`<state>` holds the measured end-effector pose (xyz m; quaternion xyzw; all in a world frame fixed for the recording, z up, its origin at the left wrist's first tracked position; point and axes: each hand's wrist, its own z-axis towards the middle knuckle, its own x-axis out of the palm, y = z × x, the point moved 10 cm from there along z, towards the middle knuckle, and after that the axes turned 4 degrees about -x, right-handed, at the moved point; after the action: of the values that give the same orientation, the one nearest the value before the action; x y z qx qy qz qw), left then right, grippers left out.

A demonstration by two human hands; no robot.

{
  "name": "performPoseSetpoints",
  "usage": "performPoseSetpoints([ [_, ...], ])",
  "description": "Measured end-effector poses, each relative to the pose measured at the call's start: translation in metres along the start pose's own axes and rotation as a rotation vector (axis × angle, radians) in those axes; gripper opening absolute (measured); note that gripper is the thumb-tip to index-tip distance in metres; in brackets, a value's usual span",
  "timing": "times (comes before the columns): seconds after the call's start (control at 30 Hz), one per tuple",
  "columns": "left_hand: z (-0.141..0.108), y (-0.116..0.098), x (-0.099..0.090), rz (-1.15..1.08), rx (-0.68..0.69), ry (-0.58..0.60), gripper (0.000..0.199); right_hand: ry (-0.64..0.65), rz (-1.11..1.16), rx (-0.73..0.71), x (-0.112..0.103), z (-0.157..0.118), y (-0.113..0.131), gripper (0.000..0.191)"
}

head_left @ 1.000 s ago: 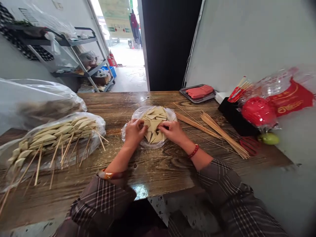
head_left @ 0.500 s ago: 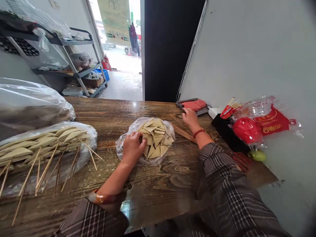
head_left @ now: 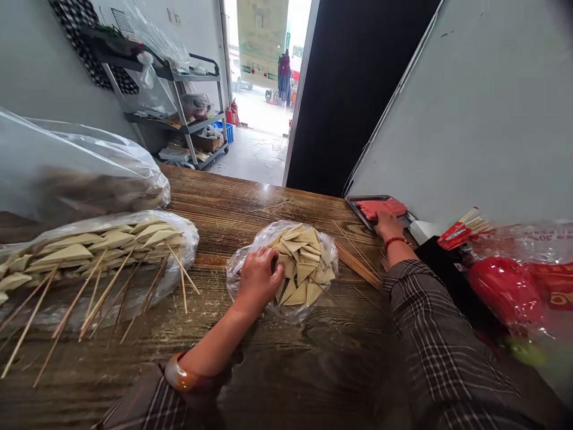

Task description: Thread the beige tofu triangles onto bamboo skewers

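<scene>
My left hand (head_left: 259,273) rests on the left side of a clear plastic bag (head_left: 235,266) heaped with pale tan, wedge-cut pieces that look like tofu (head_left: 307,251). Its thumb stands apart from the bent forefinger; the other fingertips are hidden. At the back right, my right hand (head_left: 388,226) touches a folded red cloth (head_left: 373,208) lying on a dark metal tray (head_left: 353,201). The hand itself hides whether those fingers close on the cloth. Thin wooden skewers (head_left: 356,263) lie between the bag and my right forearm.
On the left, skewered tan pieces (head_left: 67,254) lie on plastic, their sticks pointing towards me. Behind them bulges a large clear bag (head_left: 102,179). A black box (head_left: 447,269), red-wrapped chopsticks (head_left: 465,227) and red packages (head_left: 505,289) stand at the right wall.
My right hand has come down onto the red cloth on the tray. My left hand stays at the bag's left side. The view has turned and tilted a little.
</scene>
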<state>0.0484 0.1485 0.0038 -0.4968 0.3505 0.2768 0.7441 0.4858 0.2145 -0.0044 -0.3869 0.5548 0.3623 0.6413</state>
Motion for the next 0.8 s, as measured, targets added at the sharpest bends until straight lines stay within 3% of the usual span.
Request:
performPoseSetpoints([
  [0.27,0.003,0.004,0.003,-0.018,-0.006,0.001,0.013,-0.048,-0.011,0.052,0.011,0.009,-0.014,0.042],
  [0.6,0.002,0.001,0.001,-0.028,-0.006,-0.005,0.012,0.015,-0.004,0.085,0.013,-0.018,-0.018,0.044],
  [0.8,0.002,0.001,0.001,-0.022,0.004,-0.019,0.010,-0.014,0.002,0.086,0.009,-0.034,-0.014,0.048],
])
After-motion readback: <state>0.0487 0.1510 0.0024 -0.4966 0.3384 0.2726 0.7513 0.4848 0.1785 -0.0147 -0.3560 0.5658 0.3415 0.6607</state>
